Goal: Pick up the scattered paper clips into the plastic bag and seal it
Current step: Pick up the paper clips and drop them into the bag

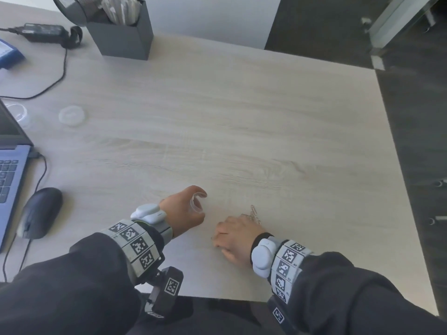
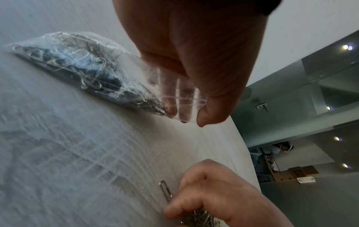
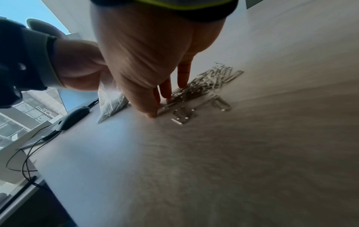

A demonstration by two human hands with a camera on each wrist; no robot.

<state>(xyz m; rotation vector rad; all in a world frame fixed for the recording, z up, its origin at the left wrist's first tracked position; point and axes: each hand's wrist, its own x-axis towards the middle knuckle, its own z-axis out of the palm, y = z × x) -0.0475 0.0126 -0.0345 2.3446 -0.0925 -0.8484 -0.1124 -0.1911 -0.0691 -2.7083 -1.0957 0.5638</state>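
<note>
My left hand [image 1: 197, 205] pinches the open mouth of a clear plastic bag [image 2: 77, 66], thumb on one side and fingers showing through the film. The bag lies on the pale wooden table [image 1: 242, 117] and holds several silver paper clips. Just to its right, my right hand [image 1: 232, 232] is curled down over a loose pile of paper clips [image 3: 205, 84], fingers and thumb closing on part of it. More clips [image 1: 252, 212] stick out beyond that hand. In the left wrist view one clip [image 2: 165, 191] lies beside the right hand's fingers [image 2: 194, 188]. In the head view the bag's body is hidden behind my left hand.
A black mouse [image 1: 40, 212] and a laptop [image 1: 9, 170] lie at the left, with cables running between them. A dark box [image 1: 123, 32] stands at the back, a clear round lid [image 1: 71, 115] lies left of centre. The table's right edge [image 1: 396, 165] drops to dark floor.
</note>
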